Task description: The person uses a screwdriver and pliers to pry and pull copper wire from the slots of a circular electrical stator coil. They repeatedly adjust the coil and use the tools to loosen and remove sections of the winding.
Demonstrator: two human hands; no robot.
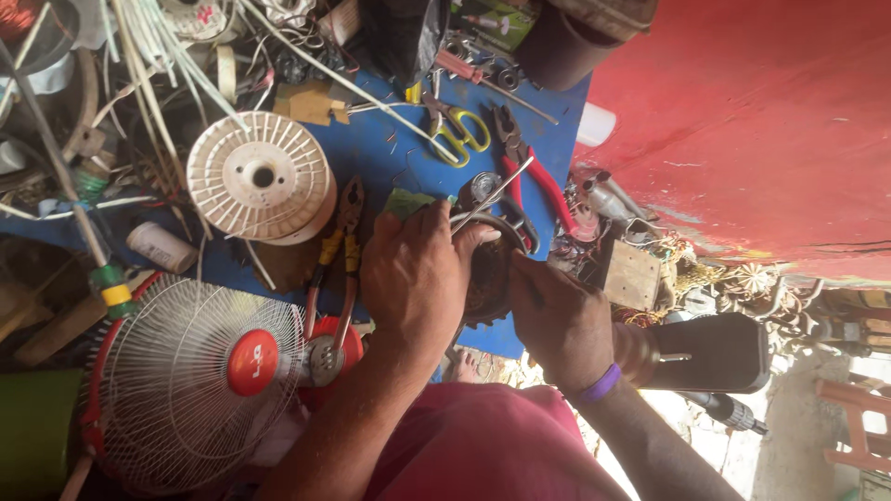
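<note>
Blue desk [390,158], cluttered: left hand [413,274] and right hand [557,320], fingers curled gripping dark round motor core [487,274], steadying it; red-handled pliers [529,172] just beyond fingers.

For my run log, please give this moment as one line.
left hand: on dark round motor part | right hand: on same part | pliers beside

A dark, round, ring-shaped metal motor part [489,271] with a rusty brown inner face sits on edge at the near rim of the blue work surface, largely hidden by the fingers around it. A thin, straight, silvery metal rod [494,195] (possibly a strip; too small to tell) slants up from its top edge.
</note>
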